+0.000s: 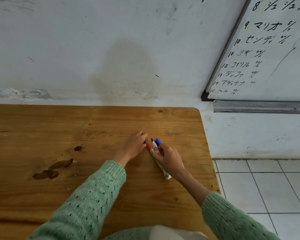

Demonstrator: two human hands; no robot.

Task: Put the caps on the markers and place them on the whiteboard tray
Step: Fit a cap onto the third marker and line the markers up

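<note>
My right hand (pixel 171 158) is closed around a bundle of white markers (pixel 155 148) over the wooden table (pixel 93 135), tips pointing away from me. One has a blue cap (pixel 157 141) on. Beside it, another shows a bare dark tip (pixel 152 140). A third, with a red end (pixel 149 147), slants down under my hand, and its tail (pixel 167 175) sticks out below my wrist. My left hand (pixel 135 144) rests just left of the tips, fingers curled over a small blue cap (pixel 144 142) that is mostly hidden. The metal whiteboard tray (pixel 260 106) hangs on the wall at the far right.
The whiteboard (pixel 270 49), covered in black writing, is mounted above the tray. The table's right edge (pixel 209 153) ends short of the tray, with white floor tiles (pixel 267 187) below. Dark stains (pixel 52 170) mark the table's left side.
</note>
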